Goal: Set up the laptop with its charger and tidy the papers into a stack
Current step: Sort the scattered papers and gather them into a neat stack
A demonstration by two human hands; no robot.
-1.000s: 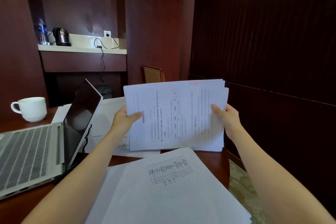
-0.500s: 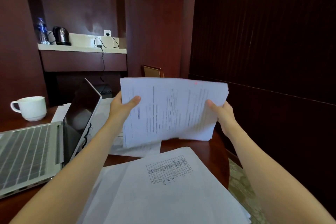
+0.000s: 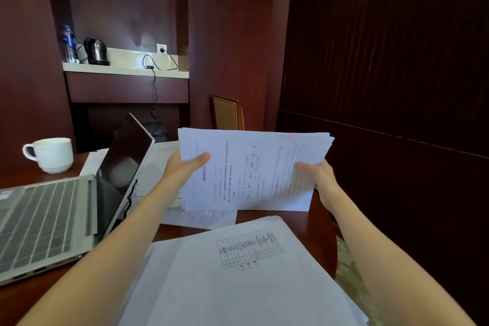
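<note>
From the left: one white cup (image 3: 50, 155), one open laptop (image 3: 45, 219) with a dark screen, one water bottle (image 3: 69, 43) and one kettle (image 3: 95, 51) on a pale shelf (image 3: 127, 67). One wall socket (image 3: 161, 48) has one black cable (image 3: 154, 82) plugged in, hanging over the shelf edge.

The papers lie in three lots. Loose sheets (image 3: 201, 217) sit beside the laptop screen, and a near pile (image 3: 238, 286) is topped by a printed grid. One held sheaf (image 3: 254, 172) is raised above the table between them.

The left hand (image 3: 185, 169) grips the sheaf's left edge, thumb curled across the front. The right hand (image 3: 320, 177) grips the right edge the same way. The sheets fan slightly at the upper right.

The table (image 3: 304, 219) is dark reddish wood. One chair back (image 3: 227, 114) stands behind it, against dark panelled walls.
</note>
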